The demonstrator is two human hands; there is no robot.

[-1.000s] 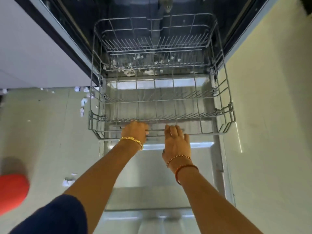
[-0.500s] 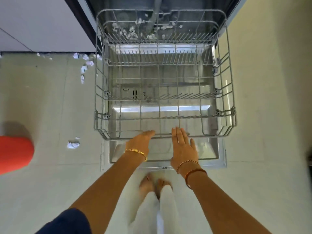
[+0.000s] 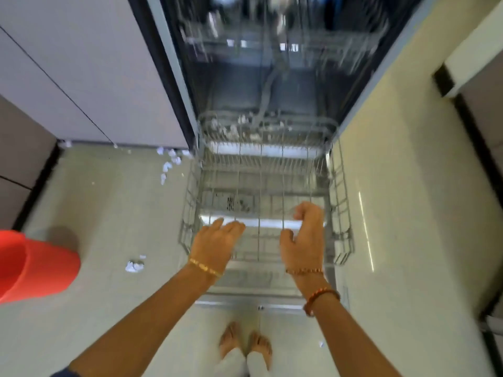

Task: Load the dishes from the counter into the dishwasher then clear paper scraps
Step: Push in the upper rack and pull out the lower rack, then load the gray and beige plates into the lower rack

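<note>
Nearest, over the pulled-out grey wire dishwasher rack (image 3: 265, 202), the left hand (image 3: 215, 244) hovers flat, fingers straight; the right hand (image 3: 303, 240) hangs loosely curled, holding nothing. Stiff, light rack; best gripped along its near rim. Farther left, white paper scraps (image 3: 134, 266) litter the floor.

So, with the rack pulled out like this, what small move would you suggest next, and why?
Probably draw both hands back and turn to the counter for the first dish. The lower rack sits pulled out over the open door and holds no dishes, while the left hand and right hand hover above its front edge holding nothing. Paper scraps on the floor can wait.
</note>
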